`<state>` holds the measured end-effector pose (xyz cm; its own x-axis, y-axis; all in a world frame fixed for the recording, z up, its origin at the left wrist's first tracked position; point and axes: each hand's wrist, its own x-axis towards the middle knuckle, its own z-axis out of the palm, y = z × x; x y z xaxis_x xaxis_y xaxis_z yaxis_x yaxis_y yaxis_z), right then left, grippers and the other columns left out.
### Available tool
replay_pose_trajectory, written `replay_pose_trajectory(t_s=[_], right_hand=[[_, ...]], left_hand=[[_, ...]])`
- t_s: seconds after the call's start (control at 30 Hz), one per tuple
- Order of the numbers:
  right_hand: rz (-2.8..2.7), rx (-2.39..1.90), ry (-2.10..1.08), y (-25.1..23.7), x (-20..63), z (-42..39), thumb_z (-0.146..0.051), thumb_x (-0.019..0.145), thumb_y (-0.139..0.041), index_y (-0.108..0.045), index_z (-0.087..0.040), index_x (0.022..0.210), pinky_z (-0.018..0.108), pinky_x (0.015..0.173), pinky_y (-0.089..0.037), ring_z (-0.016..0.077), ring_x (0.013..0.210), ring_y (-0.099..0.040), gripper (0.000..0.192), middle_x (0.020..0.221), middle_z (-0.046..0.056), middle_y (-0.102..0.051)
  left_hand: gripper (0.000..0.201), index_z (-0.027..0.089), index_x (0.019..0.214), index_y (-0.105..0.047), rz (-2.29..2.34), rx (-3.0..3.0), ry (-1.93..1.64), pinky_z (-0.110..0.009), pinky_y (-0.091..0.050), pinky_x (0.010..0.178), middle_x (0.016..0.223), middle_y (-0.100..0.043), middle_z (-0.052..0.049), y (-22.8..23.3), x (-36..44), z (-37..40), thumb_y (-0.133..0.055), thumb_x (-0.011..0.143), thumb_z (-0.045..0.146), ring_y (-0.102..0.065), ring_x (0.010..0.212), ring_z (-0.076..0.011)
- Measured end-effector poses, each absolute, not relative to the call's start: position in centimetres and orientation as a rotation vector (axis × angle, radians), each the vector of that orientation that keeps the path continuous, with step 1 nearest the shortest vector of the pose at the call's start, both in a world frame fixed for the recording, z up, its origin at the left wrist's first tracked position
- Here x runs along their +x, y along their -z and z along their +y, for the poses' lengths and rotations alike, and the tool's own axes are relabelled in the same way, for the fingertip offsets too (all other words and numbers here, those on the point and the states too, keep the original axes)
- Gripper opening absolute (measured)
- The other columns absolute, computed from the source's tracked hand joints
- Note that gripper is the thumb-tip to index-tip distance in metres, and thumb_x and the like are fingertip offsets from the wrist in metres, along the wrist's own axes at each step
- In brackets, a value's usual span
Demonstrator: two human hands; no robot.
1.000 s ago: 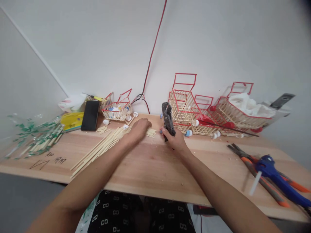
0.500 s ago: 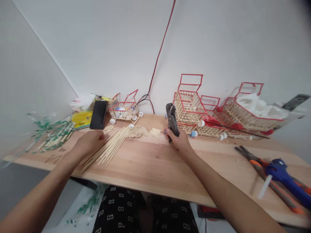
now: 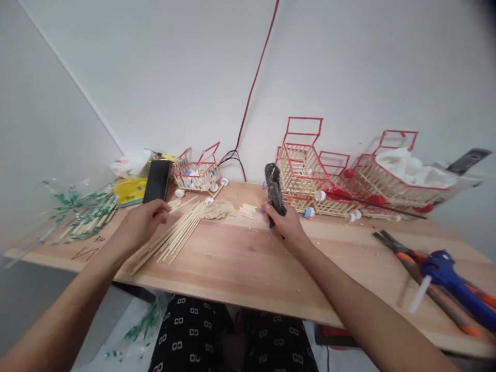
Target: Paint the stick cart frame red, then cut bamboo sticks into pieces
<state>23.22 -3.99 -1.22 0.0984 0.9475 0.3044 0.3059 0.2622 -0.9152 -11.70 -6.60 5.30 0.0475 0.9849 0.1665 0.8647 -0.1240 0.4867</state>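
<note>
My right hand point(image 3: 289, 225) is closed around a black hand cutter point(image 3: 274, 192), held upright on the wooden table point(image 3: 251, 263). Just left of it lies a small pile of short cut sticks point(image 3: 248, 210). My left hand point(image 3: 139, 223) hovers at the left side of a fan of long thin wooden sticks point(image 3: 176, 235). Its thumb and fingers pinch the end of one stick. A tan crumpled lump point(image 3: 219, 209) sits between the long sticks and the short ones.
Stick-built carts with red frames stand along the wall: a small cart point(image 3: 196, 173) and larger carts point(image 3: 306, 165). A black phone point(image 3: 157, 181), a yellow pack point(image 3: 129, 190) and green-wrapped sticks point(image 3: 85, 214) lie at left. A blue glue gun point(image 3: 453, 281) and orange-handled pliers point(image 3: 403, 253) lie at right.
My left hand left the short sticks, swung left to the long sticks, then lifted slightly with its fingers pinched. The right hand with the cutter stayed put.
</note>
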Motion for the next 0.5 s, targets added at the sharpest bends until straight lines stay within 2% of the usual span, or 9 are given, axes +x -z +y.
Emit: replay_pose_trajectory(t_s=[0.1, 0.23, 0.5], right_hand=[[-1.370, -1.253, -0.818, 0.7, 22.8, -4.4, -0.052, 0.076, -0.060, -0.065, -0.014, 0.079, 0.027, 0.056, -0.040, 0.0138, 0.057, -0.049, 0.038, 0.060, 0.000, -0.053], [-1.390, -1.181, -0.853, -0.3, 22.4, -5.2, -0.052, 0.076, -0.060, -0.067, -0.014, 0.089, 0.027, 0.056, -0.041, 0.0139, 0.057, -0.050, 0.041, 0.060, 0.000, -0.053], [-1.308, -0.991, -0.942, -0.6, 22.9, -5.0, -0.050, 0.077, -0.064, -0.064, -0.017, 0.084, 0.029, 0.063, -0.046, 0.0144, 0.062, -0.056, 0.034, 0.065, 0.000, -0.059]], left_hand=[[0.027, 0.015, 0.091, -0.064, 1.448, 1.728, -0.875, -0.024, -0.040, 0.056, 0.070, -0.063, -0.001, -5.7, -6.9, -7.2, -0.058, 0.077, 0.037, -0.053, 0.059, -0.0127], [0.029, 0.012, 0.084, -0.066, 0.979, 1.294, -0.902, -0.020, -0.037, 0.051, 0.069, -0.061, 0.000, -4.5, 0.1, -6.7, -0.073, 0.069, 0.036, -0.048, 0.052, -0.0061], [0.032, 0.009, 0.082, -0.069, 0.651, 0.998, -0.726, -0.017, -0.041, 0.055, 0.068, -0.062, -0.002, -2.5, 6.3, -4.8, -0.083, 0.062, 0.031, -0.053, 0.055, -0.0049]])
